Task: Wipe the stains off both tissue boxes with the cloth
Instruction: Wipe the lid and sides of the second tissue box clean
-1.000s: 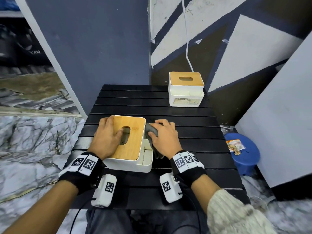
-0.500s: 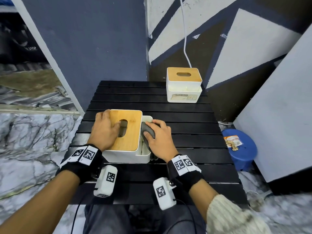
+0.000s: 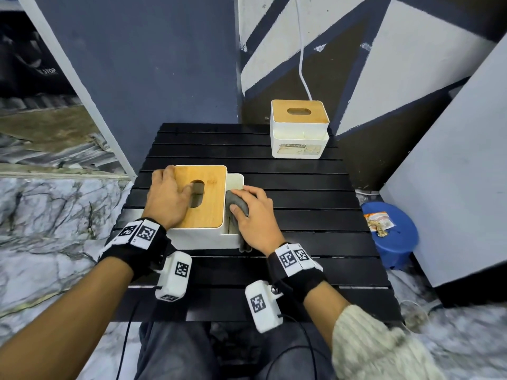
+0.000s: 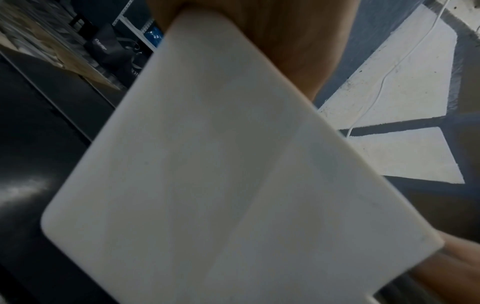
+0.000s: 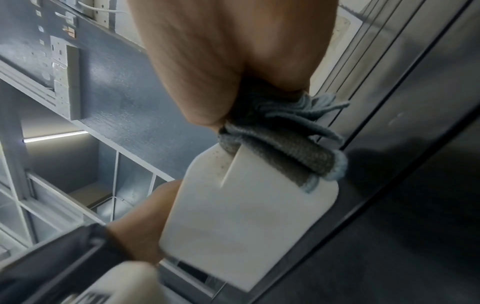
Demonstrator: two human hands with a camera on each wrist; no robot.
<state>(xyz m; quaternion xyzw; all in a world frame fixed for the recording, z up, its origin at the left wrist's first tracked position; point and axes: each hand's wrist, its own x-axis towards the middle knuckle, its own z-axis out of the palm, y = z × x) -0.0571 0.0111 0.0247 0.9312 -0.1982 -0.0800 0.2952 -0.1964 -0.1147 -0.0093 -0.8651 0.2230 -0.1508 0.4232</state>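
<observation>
A white tissue box with a bamboo lid (image 3: 211, 193) sits near the front of the black slatted table (image 3: 301, 198). My left hand (image 3: 171, 194) lies flat on the lid, one finger at the oval slot. My right hand (image 3: 253, 215) grips a folded grey cloth (image 3: 238, 204) against the box's side compartment. In the right wrist view the grey cloth (image 5: 283, 142) hangs over the white wall (image 5: 246, 216). In the left wrist view the white box side (image 4: 207, 174) fills the picture. A second tissue box (image 3: 299, 130) with a stained label stands at the back right.
A white cable (image 3: 301, 64) hangs down the wall behind the far box. A blue stool (image 3: 389, 237) with a snack packet stands right of the table. A white panel (image 3: 452, 174) leans at the right. Marble floor lies to the left.
My right hand has drawn the cloth back along the box's side compartment toward me. The left hand stays on the lid. The head view has shifted slightly.
</observation>
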